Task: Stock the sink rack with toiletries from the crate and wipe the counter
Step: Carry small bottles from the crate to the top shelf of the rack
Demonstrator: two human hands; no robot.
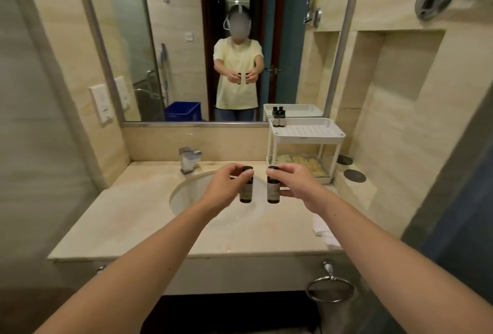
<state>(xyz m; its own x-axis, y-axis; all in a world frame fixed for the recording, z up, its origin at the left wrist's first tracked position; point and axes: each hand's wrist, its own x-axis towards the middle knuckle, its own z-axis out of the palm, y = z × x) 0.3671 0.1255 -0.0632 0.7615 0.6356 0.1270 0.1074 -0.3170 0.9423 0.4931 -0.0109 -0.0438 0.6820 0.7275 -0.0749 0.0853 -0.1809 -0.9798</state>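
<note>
Dark brown bottles (273,187), pale labels; white rack (306,131); beige marble counter (128,216); blue crate (182,111).

A bathroom, shown by a pale stone counter (120,221) with an inset oval basin (192,196) and chrome tap (189,159), a wide wall mirror (181,40) above, a towel ring (329,291) below and beige tiled walls (400,125).

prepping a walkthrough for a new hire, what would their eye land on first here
First, the pair held up over the sink: the left hand grips the left bottle, the right hand the right bottle, both small and dark. Next, the white two-tier rack at the back right of the counter, with a few matching bottles in the top tier's back left corner.
</note>
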